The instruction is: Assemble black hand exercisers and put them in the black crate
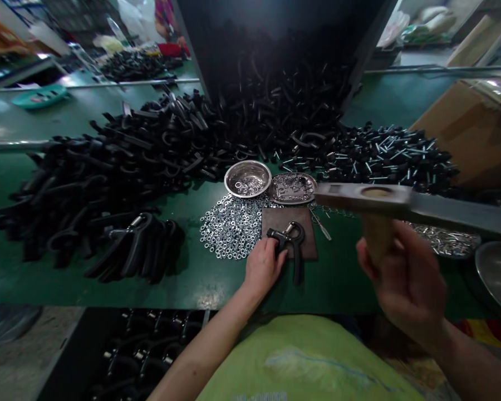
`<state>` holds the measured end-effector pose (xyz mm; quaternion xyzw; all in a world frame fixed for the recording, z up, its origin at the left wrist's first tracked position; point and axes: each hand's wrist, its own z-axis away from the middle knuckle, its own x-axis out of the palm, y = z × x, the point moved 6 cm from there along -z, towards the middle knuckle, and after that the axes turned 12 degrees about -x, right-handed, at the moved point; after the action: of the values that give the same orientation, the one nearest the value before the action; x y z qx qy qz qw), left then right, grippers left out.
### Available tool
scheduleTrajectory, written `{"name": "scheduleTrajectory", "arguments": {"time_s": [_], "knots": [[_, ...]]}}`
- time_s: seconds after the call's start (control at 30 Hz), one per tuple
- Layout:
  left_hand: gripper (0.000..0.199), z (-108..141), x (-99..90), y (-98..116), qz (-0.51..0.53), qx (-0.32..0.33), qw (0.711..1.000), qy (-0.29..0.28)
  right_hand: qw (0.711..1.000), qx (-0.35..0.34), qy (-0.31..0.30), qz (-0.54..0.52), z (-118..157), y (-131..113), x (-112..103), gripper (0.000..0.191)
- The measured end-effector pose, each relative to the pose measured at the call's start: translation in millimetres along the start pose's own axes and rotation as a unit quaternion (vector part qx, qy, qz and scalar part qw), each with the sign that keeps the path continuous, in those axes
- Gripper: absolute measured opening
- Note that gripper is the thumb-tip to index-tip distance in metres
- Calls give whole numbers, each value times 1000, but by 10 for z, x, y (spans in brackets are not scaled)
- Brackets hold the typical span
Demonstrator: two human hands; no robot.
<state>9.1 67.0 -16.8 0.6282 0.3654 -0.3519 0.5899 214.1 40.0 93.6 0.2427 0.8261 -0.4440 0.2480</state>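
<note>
You have one hammer (364, 199), one square plate (311, 248), two round metal bowls (247, 195), and more nuts (227, 231) than you can count.

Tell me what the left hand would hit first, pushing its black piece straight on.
The left hand would probably meet the small metal tray beyond the pad, though depth is unclear.
</note>
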Motion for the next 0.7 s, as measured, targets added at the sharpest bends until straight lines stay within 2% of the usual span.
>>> {"name": "scheduleTrajectory", "arguments": {"time_s": [0.03, 0.07, 0.17, 0.2, 0.23, 0.33, 0.37, 0.4, 0.5, 0.53, 0.57, 0.67, 0.7], "knots": [[16, -5, 7, -5, 0, -2, 1000, -3, 1000, -19, -3, 13, 47, -3, 21, 42], [14, -10, 12, -3, -1, 0, 1000, -6, 998, -32, -36, 34, 84, 24, 99, 41], [9, -27, 19, 17, -7, 9, 1000, -10, 973, -28, -212, 87, 148, 173, 429, 42], [9, -30, 20, 21, -9, 10, 1000, -10, 966, -18, -238, 94, 146, 200, 477, 44], [9, -32, 21, 23, -10, 10, 1000, -8, 967, -12, -237, 95, 129, 201, 482, 45], [10, -36, 27, 19, -14, 6, 1000, -4, 984, -38, -149, 89, 77, 116, 377, 48], [10, -38, 30, 19, -17, 5, 1000, -4, 984, -44, -142, 95, 83, 108, 371, 49], [10, -40, 32, 22, -19, 6, 1000, -4, 980, -44, -162, 105, 96, 122, 399, 48], [9, -49, 41, 34, -21, 11, 1000, -8, 954, -16, -276, 116, 113, 214, 540, 46], [9, -53, 44, 34, -21, 11, 1000, -10, 953, -10, -280, 113, 79, 227, 543, 46], [9, -57, 47, 32, -21, 8, 1000, -13, 961, -10, -256, 107, 20, 225, 514, 45], [9, -69, 48, 27, -27, -5, 999, -24, 986, -19, -120, 115, -152, 241, 362, 46], [9, -74, 44, 31, -28, -9, 999, -28, 986, -18, -109, 123, -173, 284, 361, 46]]}}
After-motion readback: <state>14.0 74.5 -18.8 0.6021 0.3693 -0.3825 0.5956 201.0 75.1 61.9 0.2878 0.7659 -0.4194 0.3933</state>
